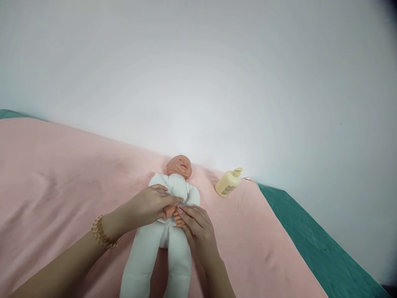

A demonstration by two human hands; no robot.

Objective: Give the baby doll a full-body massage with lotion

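Note:
A baby doll [178, 188] in white clothes lies on its back, its head toward the wall and its legs toward me. My left hand [153, 203], with a beaded band on the wrist, is closed around the doll's arm on the left of the view. Opposite it, my right hand [198, 225] grips the doll's other arm near its small hand [179, 219]. Both doll hands are drawn together over the belly. My fingers partly cover the doll's forearms.
A pale yellow pump bottle [228, 183] stands to the right of the doll's head. Under everything spreads a pink cloth [77, 174], with a green surface [310, 231] showing beyond its right edge. A plain pale wall [198, 82] rises behind.

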